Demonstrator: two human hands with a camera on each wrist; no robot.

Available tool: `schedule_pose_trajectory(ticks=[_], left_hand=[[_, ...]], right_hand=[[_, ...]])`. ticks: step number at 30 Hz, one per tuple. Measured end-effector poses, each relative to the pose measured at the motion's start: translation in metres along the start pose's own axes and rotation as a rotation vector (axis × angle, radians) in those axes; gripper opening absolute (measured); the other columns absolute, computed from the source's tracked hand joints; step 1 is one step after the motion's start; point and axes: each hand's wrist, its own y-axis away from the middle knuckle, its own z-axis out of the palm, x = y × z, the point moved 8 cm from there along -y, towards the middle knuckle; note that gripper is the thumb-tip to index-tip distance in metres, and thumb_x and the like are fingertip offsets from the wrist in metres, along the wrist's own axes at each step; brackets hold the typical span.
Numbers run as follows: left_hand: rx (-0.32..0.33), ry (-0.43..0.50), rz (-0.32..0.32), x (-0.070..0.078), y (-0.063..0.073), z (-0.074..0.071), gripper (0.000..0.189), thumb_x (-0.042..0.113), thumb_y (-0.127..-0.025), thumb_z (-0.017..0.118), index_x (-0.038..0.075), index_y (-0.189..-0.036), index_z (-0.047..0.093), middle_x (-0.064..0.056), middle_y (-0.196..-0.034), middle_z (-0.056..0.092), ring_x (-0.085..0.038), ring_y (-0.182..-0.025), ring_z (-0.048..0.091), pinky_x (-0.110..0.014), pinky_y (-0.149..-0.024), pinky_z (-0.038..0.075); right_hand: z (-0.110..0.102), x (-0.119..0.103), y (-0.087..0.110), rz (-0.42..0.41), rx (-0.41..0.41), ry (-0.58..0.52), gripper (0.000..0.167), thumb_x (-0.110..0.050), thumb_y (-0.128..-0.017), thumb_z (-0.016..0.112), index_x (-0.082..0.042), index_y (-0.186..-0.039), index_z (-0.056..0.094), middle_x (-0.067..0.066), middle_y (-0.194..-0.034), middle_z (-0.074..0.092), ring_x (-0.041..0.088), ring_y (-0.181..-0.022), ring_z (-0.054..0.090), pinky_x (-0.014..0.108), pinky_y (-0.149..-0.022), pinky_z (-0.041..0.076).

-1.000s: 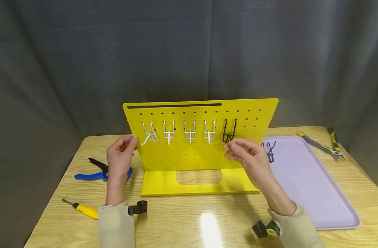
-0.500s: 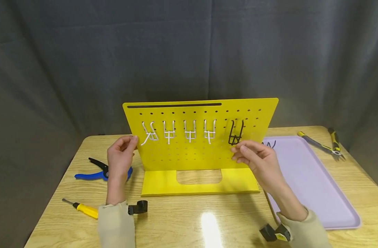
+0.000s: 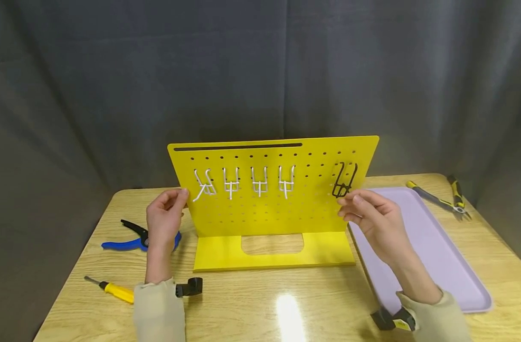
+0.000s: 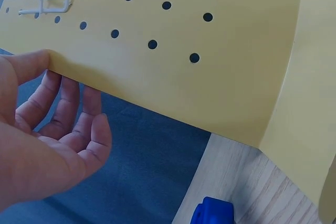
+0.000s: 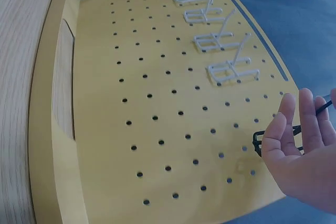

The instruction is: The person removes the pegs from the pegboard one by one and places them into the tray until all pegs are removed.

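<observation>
A yellow metal pegboard [image 3: 247, 228] stands on the table with several white wire hooks [image 3: 259, 186] in a row on it. My left hand [image 3: 164, 216] pinches the board's left edge; the left wrist view shows the thumb on the front, the other fingers [image 4: 69, 98] behind. With its fingertips my right hand [image 3: 377, 221] holds a black wire hook [image 3: 344, 189] by its lower end, in front of the board's right part. The hook's two prongs point up near the holes. Whether they sit in the holes, I cannot tell. The right wrist view hides part of this hook behind the fingers.
To the right a lilac tray [image 3: 431, 266] lies partly behind my right arm. Pliers with yellow-grey handles [image 3: 433, 195] are beyond it. On the left are blue-handled cutters [image 3: 125, 244] and a yellow screwdriver [image 3: 118, 291]. A dark curtain [image 3: 226, 71] hangs behind the table.
My right hand has carried the black hook rightward along the board, away from the white hooks. The left hand keeps its hold on the edge. Black hooks seen on the tray are now hidden.
</observation>
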Motion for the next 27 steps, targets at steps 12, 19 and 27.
schedule_pose_trajectory(ticks=[12,19,27], left_hand=[[-0.003,-0.011,-0.001,0.0,0.0,0.001,0.036,0.034,-0.094,0.062,0.001,-0.108,0.066,0.011,-0.084,0.061,-0.009,-0.081,0.059,-0.025,-0.072,0.047],[-0.004,-0.007,0.0,-0.001,0.0,0.0,0.036,0.034,-0.094,0.062,0.001,-0.108,0.067,0.011,-0.083,0.062,-0.009,-0.081,0.06,-0.023,-0.069,0.046],[0.001,-0.01,-0.003,-0.001,0.0,0.0,0.036,0.034,-0.094,0.062,0.001,-0.108,0.067,0.011,-0.085,0.061,-0.007,-0.08,0.059,-0.024,-0.07,0.046]], right_hand=[[-0.024,-0.014,0.007,-0.02,0.044,0.026,0.031,0.009,-0.1,0.036,0.006,-0.11,0.065,0.013,-0.102,0.07,0.023,-0.087,0.067,0.028,-0.077,0.053],[-0.036,-0.022,0.009,-0.022,-0.004,-0.036,0.034,0.01,-0.1,0.032,0.007,-0.111,0.064,0.014,-0.105,0.07,0.025,-0.091,0.068,0.03,-0.083,0.053],[-0.072,-0.034,0.018,-0.019,0.121,-0.024,0.034,0.009,-0.1,0.034,0.007,-0.108,0.067,0.015,-0.103,0.07,0.026,-0.089,0.069,0.032,-0.081,0.054]])
